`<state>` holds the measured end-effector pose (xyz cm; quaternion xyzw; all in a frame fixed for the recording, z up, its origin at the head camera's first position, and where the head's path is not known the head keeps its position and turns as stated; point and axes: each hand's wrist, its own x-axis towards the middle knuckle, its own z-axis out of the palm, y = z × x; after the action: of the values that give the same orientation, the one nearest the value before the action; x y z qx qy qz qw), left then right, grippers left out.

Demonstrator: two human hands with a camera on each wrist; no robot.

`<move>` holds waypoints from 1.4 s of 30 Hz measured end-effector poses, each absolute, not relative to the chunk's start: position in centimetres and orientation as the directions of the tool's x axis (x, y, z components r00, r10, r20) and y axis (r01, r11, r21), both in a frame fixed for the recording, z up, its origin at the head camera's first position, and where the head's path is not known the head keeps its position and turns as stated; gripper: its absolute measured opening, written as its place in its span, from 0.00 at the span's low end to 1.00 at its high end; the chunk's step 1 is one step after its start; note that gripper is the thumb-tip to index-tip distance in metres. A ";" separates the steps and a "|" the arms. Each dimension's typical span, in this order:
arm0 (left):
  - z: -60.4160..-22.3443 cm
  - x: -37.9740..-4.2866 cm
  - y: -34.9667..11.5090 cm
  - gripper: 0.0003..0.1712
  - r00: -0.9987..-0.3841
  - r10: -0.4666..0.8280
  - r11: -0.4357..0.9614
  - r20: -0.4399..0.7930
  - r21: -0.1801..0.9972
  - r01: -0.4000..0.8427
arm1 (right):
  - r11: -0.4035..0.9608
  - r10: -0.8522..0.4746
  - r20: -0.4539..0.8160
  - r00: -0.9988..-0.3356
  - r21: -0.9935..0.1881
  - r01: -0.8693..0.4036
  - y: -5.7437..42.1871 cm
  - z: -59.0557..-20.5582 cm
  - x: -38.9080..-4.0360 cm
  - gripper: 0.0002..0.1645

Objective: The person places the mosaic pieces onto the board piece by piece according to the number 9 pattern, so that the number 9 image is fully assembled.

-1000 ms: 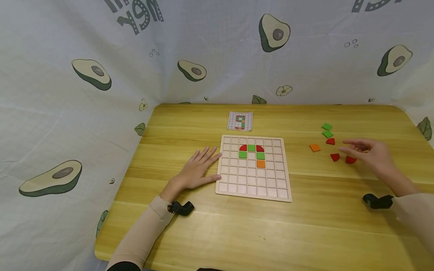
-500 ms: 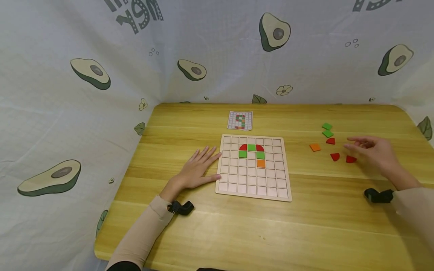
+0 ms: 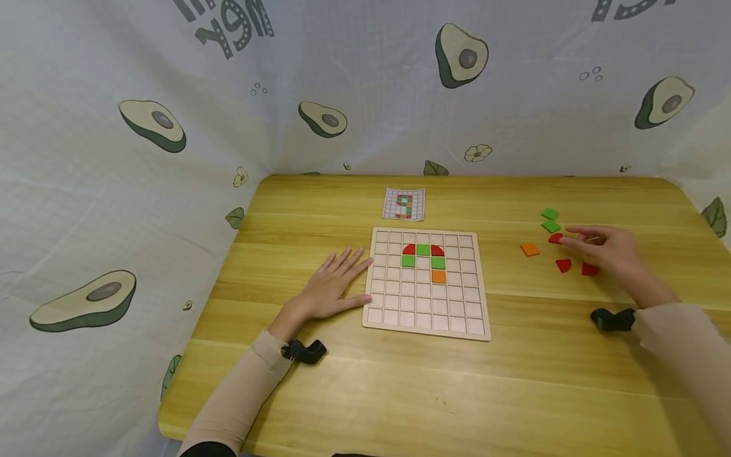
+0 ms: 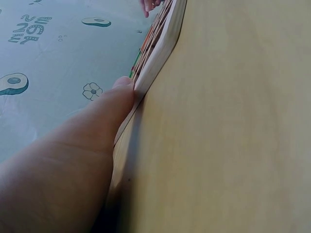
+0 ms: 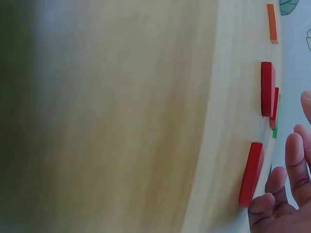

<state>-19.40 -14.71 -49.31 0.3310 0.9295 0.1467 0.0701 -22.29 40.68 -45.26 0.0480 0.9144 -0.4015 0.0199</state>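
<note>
My left hand [image 3: 327, 289] lies flat on the table, fingers spread, with its thumb and index fingertips on the left edge of a wooden grid board [image 3: 424, 306]. Red, green and one orange tile [image 3: 438, 277] form an arch with a tail on that board. At the right, my right hand [image 3: 612, 252] hovers over loose pieces with thumb and index finger apart. Its thumb tip is right at a red rounded piece [image 3: 554, 238]. Two more red rounded pieces, one left [image 3: 563, 265] and one partly under the hand [image 3: 590, 270], lie nearer the front.
Two green square tiles [image 3: 551, 226] and an orange square tile [image 3: 530, 249] lie left of and behind the right hand. Behind the board is a small printed pattern card [image 3: 403, 204]. A cloth with avocado prints [image 3: 377, 76] hangs along the table's back edge.
My right hand drew back slightly to the right, then moved left to the rearmost red piece. The left hand, the board and the loose pieces stay where they were.
</note>
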 end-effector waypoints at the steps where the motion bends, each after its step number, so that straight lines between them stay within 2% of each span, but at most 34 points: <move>1: -49.3 -19.4 -14.7 0.48 -0.771 0.636 0.738 -0.032 0.318 0.596 | 0.673 0.071 -0.079 -0.994 -0.731 0.107 40.6 -45.4 -22.4 0.38; 5: -49.3 -19.4 -14.7 0.47 -0.771 0.636 0.736 -0.028 0.323 0.595 | 0.664 0.071 -0.079 -0.994 -0.741 0.106 40.5 -45.7 -22.9 0.39; 15: -49.5 -19.4 -14.8 0.48 -0.772 0.634 0.742 -0.040 0.312 0.593 | 0.642 0.028 -0.057 -0.998 -0.765 0.061 40.8 -46.6 -23.4 0.30; 33: -49.3 -19.4 -14.7 0.47 -0.771 0.637 0.735 -0.024 0.321 0.597 | 0.717 0.041 -0.029 -0.999 -0.695 0.050 41.1 -47.4 -23.8 0.41; 38: -49.3 -19.2 -14.8 0.48 -0.768 0.640 0.733 -0.021 0.317 0.602 | 0.725 0.016 -0.039 -0.999 -0.688 0.038 40.9 -47.3 -23.8 0.35; 42: -49.2 -19.3 -14.7 0.47 -0.768 0.640 0.731 -0.013 0.319 0.604 | 0.739 -0.007 0.005 -1.000 -0.673 -0.009 40.9 -47.2 -23.8 0.30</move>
<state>-19.33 -14.73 -49.20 0.3349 0.9283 0.1497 0.0611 -23.77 40.88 -47.20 -0.0044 0.9326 -0.3610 -0.0009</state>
